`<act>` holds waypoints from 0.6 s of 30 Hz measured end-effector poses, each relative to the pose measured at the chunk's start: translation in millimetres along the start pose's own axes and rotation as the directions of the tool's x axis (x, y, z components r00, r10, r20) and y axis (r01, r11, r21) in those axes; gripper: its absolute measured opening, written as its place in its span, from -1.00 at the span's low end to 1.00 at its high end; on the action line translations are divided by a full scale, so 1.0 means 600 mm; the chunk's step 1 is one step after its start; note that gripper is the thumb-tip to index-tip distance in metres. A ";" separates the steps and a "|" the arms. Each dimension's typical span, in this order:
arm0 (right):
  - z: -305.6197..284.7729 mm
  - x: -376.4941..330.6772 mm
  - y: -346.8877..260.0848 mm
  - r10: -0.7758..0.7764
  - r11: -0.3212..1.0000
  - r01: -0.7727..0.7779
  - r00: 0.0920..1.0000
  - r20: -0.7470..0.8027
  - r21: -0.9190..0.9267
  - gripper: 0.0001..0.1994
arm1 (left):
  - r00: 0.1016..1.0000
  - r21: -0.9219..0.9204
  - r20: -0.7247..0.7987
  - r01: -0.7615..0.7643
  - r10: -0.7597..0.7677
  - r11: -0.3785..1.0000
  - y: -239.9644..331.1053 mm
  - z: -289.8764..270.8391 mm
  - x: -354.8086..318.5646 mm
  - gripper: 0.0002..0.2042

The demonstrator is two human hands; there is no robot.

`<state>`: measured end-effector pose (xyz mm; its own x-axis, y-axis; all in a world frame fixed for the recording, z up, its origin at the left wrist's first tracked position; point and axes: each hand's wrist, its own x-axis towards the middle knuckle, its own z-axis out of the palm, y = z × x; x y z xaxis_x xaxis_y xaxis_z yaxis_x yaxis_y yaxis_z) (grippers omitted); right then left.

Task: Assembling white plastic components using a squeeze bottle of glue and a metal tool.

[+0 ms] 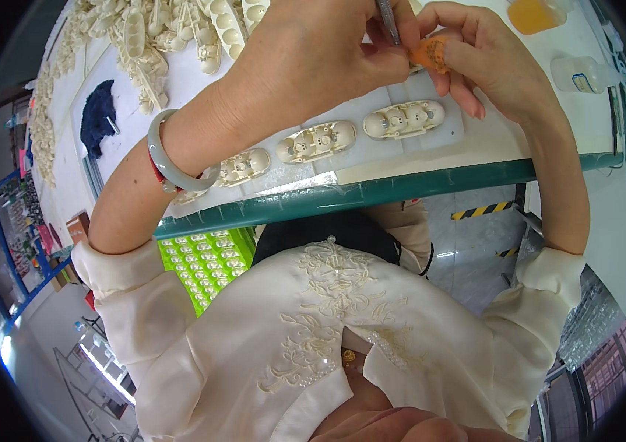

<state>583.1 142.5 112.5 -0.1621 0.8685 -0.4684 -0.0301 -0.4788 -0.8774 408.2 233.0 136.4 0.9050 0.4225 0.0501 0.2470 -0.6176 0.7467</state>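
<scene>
Above the table's near edge, my left hand (335, 51) and my right hand (486, 55) meet. A slim grey metal tool (387, 20) stands between my left fingers, which are closed around it; its tip is hidden. My right thumb and fingers pinch a small orange piece (431, 54) with dark marks, close to my left fingertips. Below my hands lies a row of cream plastic oval shells with rounded hollows, among them one shell (404, 119) at the right, another shell (317, 141) in the middle and a third (244, 166) partly behind my left forearm.
Many loose cream plastic parts (136, 44) are heaped at the far left. A dark blue cloth (97, 118) lies near them. At the right stand a clear bottle (577, 76) and a container of orange liquid (536, 15). Below the green table edge (357, 194) is a bright green tray (206, 261).
</scene>
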 end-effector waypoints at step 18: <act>0.011 0.015 -0.032 0.156 0.982 -0.165 0.983 -0.097 -0.089 -0.87 | 0.966 -0.239 0.058 0.258 -0.251 0.936 0.011 -0.035 -0.019 -0.86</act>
<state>576.0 158.9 125.7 -0.0687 0.7915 -0.6073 0.0854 -0.6019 -0.7940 392.1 237.8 154.8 0.8324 0.5248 -0.1781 0.3819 -0.3104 0.8705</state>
